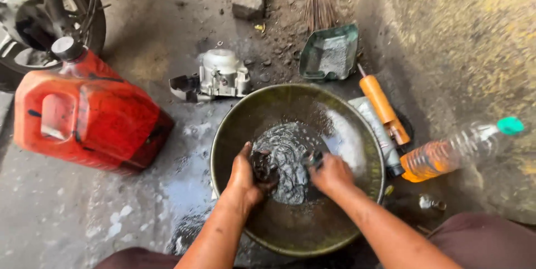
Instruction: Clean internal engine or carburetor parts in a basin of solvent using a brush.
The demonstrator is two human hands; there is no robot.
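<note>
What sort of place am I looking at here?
Likely a roadside motorbike repair spot: a wheel beside a red jerrycan, a metal engine part on stained concrete, both hands washing a part in a basin.

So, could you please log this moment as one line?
left hand: grips dark part | right hand: holds small tool | both in metal basin of grey liquid | red jerrycan left

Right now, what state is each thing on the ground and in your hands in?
Metal basin: upright, dark liquid pooled inside.
Left hand: gripping a small dark part in the liquid.
Right hand: holding a small tool, unclear.
Red jerrycan: on its side, capped.
Plastic bottle: lying down, capped, part full of amber liquid.
Engine casing: on ground, detached.
Orange-handled screwdriver: lying flat.
</note>
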